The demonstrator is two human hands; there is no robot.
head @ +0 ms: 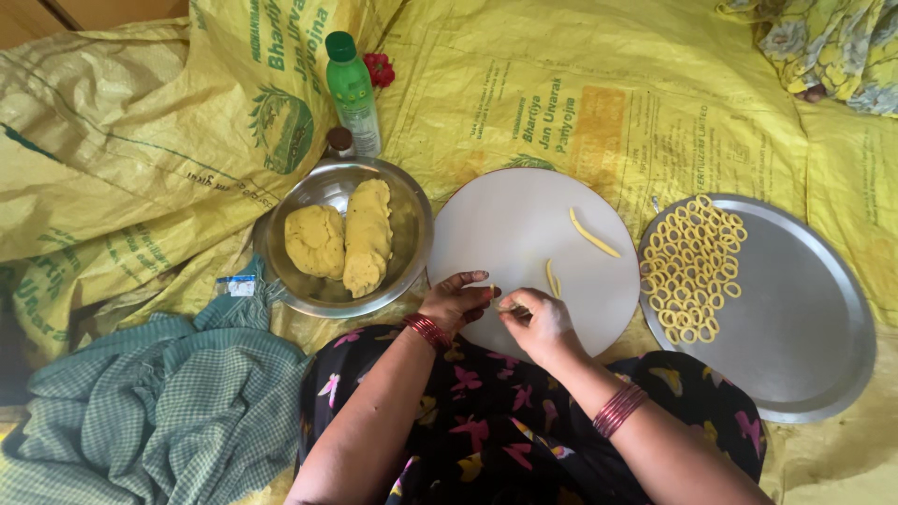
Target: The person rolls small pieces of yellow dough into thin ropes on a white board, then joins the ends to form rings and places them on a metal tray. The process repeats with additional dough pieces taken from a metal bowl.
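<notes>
Dough strip [498, 301]: tiny, pinched between both hands at near edge of board [524, 234]; mostly hidden by fingers.
Left hand [456, 301]: fingertips closed on strip.
Right hand [535, 320]: fingers curled onto same strip.
Board: two more strips [593, 234] lying apart.
Tray [804, 318]: rings [690, 269] clustered at left.
Bowl [412, 234]: two dough lumps [341, 238].
Bottle [353, 92]: upright behind bowl, base partly hidden.
Cloth [159, 411]: cut off by frame.

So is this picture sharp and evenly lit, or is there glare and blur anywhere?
Head view: soft, even daylight. The steel bowl and steel tray show mild glare. The left hand and right hand cast only faint shadows on the white round board. The dough rings look crisp. The edges bow slightly from the wide lens.
</notes>
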